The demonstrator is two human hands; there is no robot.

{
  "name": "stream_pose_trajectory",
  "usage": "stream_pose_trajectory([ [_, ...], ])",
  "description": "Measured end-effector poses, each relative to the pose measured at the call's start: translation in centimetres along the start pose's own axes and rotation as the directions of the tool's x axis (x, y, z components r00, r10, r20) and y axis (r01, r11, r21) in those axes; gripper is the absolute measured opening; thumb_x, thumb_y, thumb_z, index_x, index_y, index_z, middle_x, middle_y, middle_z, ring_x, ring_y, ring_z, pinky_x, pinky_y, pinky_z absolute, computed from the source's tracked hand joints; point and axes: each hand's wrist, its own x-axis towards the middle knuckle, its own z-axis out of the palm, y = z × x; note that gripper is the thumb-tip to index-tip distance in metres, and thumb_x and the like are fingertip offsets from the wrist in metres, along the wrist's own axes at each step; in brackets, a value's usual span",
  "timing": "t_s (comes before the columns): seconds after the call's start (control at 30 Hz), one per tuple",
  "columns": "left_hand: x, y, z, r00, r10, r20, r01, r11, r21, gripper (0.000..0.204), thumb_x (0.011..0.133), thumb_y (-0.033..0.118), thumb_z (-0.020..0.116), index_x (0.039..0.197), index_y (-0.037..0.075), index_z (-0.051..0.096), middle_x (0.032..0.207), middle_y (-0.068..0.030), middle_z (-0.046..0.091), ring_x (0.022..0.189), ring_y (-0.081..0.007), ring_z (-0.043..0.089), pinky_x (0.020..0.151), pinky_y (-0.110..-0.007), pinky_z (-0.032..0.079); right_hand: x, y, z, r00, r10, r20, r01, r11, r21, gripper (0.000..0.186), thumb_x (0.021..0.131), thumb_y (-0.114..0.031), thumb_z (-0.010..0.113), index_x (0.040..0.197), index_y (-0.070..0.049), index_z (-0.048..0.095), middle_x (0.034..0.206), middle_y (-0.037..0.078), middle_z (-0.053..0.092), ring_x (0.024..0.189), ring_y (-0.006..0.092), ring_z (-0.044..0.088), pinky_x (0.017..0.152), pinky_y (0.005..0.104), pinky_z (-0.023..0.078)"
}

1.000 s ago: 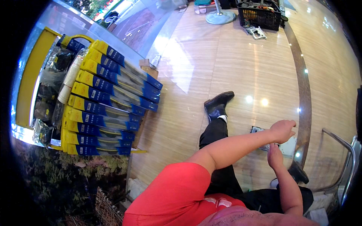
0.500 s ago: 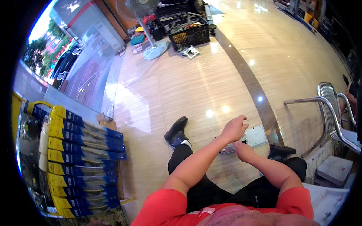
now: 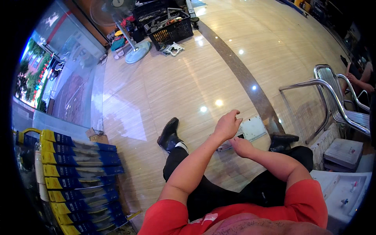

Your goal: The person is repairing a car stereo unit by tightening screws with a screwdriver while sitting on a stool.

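My left hand (image 3: 228, 126) hangs over a flat white metal unit (image 3: 255, 126) on the tiled floor, its visible fingertips bent and apart, with nothing clear between them. My right hand (image 3: 241, 145) is just below it at the unit's near side, fingers curled; what they hold, if anything, is hidden. The unit has a dark opening and a slotted part, partly covered by my hands. My legs are spread around it, with black boots (image 3: 169, 134) at either side.
Left stands a rack of blue-yellow packs (image 3: 78, 172). Ahead are a standing fan (image 3: 136, 53) and black crates (image 3: 168, 31) with tools. At right are steel chairs (image 3: 329, 80), another person's arm (image 3: 362, 84), stacked boxes (image 3: 340, 152) and a white sink-like item (image 3: 344, 196).
The view has swung up and left, showing more of the room. Both hands remain close together over the white unit, the left one slightly above the right.
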Motion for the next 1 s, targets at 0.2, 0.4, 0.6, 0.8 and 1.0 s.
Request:
stream_pose_trajectory([
  [0.2, 0.1, -0.7, 0.4, 0.997, 0.048, -0.061, -0.046, 0.999, 0.023, 0.036, 0.094, 0.023, 0.066, 0.123, 0.002, 0.061, 0.092, -0.0179, 0.071, 0.087, -0.034, 0.069, 0.079, -0.043, 0.053, -0.5, 0.2, 0.6, 0.977, -0.156, -0.148, 0.164, 0.985, 0.044, 0.032, 0.088, -0.004, 0.055, 0.119, -0.003, 0.051, 0.104, 0.021, 0.06, 0.088, 0.0391, 0.067, 0.073, 0.0492, 0.055],
  [0.4, 0.1, -0.3, 0.3, 0.999, 0.035, -0.027, -0.034, 0.999, 0.016, 0.037, 0.093, 0.023, 0.065, 0.123, 0.002, 0.061, 0.096, -0.019, 0.071, 0.093, -0.0361, 0.067, 0.083, -0.045, 0.053, -0.1, 0.2, 0.5, 0.993, -0.079, -0.089, 0.077, 0.997, -0.015, 0.03, 0.088, -0.004, 0.054, 0.117, -0.004, 0.051, 0.103, 0.02, 0.06, 0.087, 0.0395, 0.066, 0.072, 0.0494, 0.054],
  [0.6, 0.0, -0.4, 0.3, 0.997, 0.068, -0.048, -0.067, 0.997, 0.034, 0.036, 0.093, 0.022, 0.066, 0.123, 0.002, 0.061, 0.093, -0.0186, 0.07, 0.088, -0.0354, 0.068, 0.079, -0.044, 0.053, -0.2, 0.6, 1.3, 0.978, -0.162, -0.131, 0.164, 0.986, 0.011, 0.024, 0.089, -0.007, 0.053, 0.114, -0.005, 0.051, 0.101, 0.019, 0.061, 0.087, 0.0386, 0.067, 0.072, 0.0489, 0.055],
  [0.8, -0.1, -0.6, 0.4, 0.995, 0.088, -0.056, -0.086, 0.996, 0.032, 0.035, 0.093, 0.021, 0.067, 0.122, 0.002, 0.061, 0.09, -0.0178, 0.07, 0.086, -0.0347, 0.068, 0.077, -0.043, 0.053, 0.6, 1.1, 2.2, 0.963, -0.188, -0.19, 0.188, 0.982, -0.022, 0.025, 0.09, -0.007, 0.051, 0.115, -0.005, 0.053, 0.096, 0.018, 0.062, 0.084, 0.0376, 0.068, 0.069, 0.048, 0.055],
  [1.0, -0.1, -0.5, 0.3, 0.997, 0.069, -0.044, -0.067, 0.997, 0.033, 0.036, 0.093, 0.022, 0.067, 0.123, 0.002, 0.061, 0.09, -0.0178, 0.071, 0.087, -0.035, 0.068, 0.078, -0.043, 0.053, 0.7, 1.2, 1.8, 0.977, -0.132, -0.165, 0.122, 0.99, -0.069, 0.026, 0.09, -0.007, 0.051, 0.116, -0.004, 0.054, 0.094, 0.017, 0.063, 0.082, 0.0372, 0.068, 0.068, 0.048, 0.056],
])
